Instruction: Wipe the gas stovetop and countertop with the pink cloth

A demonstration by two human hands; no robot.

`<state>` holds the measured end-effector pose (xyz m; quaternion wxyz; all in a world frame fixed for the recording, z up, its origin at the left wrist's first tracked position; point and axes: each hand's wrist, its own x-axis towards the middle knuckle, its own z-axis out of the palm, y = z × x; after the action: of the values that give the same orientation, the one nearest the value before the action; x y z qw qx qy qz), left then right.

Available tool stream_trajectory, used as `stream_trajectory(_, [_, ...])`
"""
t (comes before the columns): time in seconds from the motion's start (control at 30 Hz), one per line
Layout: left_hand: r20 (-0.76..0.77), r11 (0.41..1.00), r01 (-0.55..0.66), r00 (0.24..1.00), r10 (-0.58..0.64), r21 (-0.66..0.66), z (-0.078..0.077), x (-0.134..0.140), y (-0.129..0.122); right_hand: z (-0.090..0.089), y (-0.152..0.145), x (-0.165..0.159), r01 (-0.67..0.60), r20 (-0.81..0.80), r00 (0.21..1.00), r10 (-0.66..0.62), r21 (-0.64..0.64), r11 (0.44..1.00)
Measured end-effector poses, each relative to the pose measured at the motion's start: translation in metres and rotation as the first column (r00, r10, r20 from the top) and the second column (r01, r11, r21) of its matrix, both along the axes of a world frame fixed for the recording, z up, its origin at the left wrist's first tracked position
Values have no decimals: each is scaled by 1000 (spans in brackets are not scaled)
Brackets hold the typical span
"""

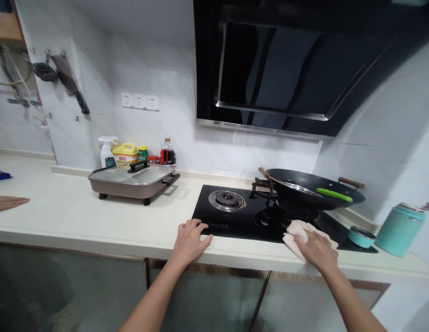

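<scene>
My right hand (316,249) presses a pale pink cloth (297,230) against the front edge of the black glass gas stove (242,230), below the wok. The cloth is bunched under the palm and spills out past the fingers. At the stove's front left corner my left hand (190,240) rests on the counter edge, fingers spread and holding nothing. A bare burner (227,201) sits behind it. On the right burner stands a large black wok (286,184), with a green-handled utensil (334,194) and a shiny metal piece inside.
A teal jar (401,229) and its teal cup lid (361,236) stand right of the stove. To the left is a lidded electric pan (131,184), with bottles (167,152) behind it. The range hood (269,69) hangs above. A cleaver (69,83) hangs on the wall.
</scene>
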<state>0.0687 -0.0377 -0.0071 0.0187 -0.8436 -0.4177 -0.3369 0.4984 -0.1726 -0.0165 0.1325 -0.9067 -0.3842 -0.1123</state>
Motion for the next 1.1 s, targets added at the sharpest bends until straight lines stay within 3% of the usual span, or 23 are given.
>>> stream_trajectory(0.13, [18, 999, 2, 1000, -1, -39, 4, 2, -3, 3, -4, -63, -91, -13, 996, 91, -29, 995])
stream_trajectory(0.23, [31, 998, 13, 999, -11, -60, 6, 2, -4, 11, 16, -127, -258, -2, 966, 259, -36, 965])
stream_trajectory(0.33, [38, 997, 25, 999, -22, -77, 4, 0, -3, 20, 46, -194, -468, -42, 883, 467, -9, 884])
stream_trajectory(0.43, [60, 996, 37, 998, -32, -82, 3, -3, 0, 26, 71, -247, -654, -97, 751, 654, 33, 756])
stream_trajectory(0.5, [89, 995, 22, 996, -13, -99, 2, -5, 3, 27, 81, -270, -723, -115, 679, 725, 70, 688])
stream_trajectory(0.57, [117, 991, -4, 993, 19, -130, 3, -7, 4, 25, 85, -280, -738, -130, 654, 745, 108, 666])
stream_trajectory(0.73, [133, 987, 25, 991, -3, -161, 4, -10, 4, 15, 75, -262, -712, -129, 663, 737, 195, 674])
stream_trajectory(0.83, [139, 989, 25, 990, -5, -145, 3, -10, 4, 4, 61, -234, -636, -57, 744, 666, 246, 731])
stream_trajectory(0.97, [120, 991, 25, 993, -9, -132, 3, -9, 4, -15, 31, -176, -524, 69, 846, 529, 288, 801])
stream_trajectory(1.1, [105, 993, 34, 994, -22, -111, 1, -7, 3, -27, -10, -95, -403, 87, 915, 394, 256, 879])
